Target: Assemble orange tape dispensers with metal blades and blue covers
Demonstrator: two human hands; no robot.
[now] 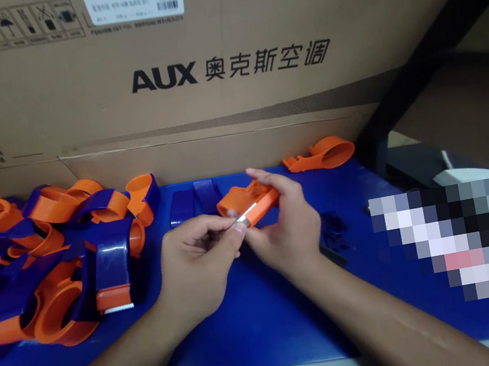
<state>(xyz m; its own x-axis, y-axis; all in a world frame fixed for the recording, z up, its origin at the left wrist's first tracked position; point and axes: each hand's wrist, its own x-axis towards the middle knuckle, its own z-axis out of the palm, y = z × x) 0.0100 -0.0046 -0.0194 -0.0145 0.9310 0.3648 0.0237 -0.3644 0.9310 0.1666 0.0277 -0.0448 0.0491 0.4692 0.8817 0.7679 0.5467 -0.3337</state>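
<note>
My right hand [287,226] is wrapped round an orange tape dispenser part [262,205], a ring with a flat end, held above the blue shelf. At that end, my left hand [205,265] pinches a thin metal blade strip [244,219] against the orange plastic. Whether the strip is seated cannot be made out, as the fingertips cover part of it. Behind my hands lie two dark blue plastic covers [182,206]. Small dark blue pieces [334,227] are partly hidden beside my right wrist.
At the left is a pile of orange and blue tape dispensers [64,303], one showing a toothed blade. Another orange dispenser body [327,152] lies back right. A large cardboard box [218,36] closes off the back. A white power strip [474,174] and a blurred-out item lie right.
</note>
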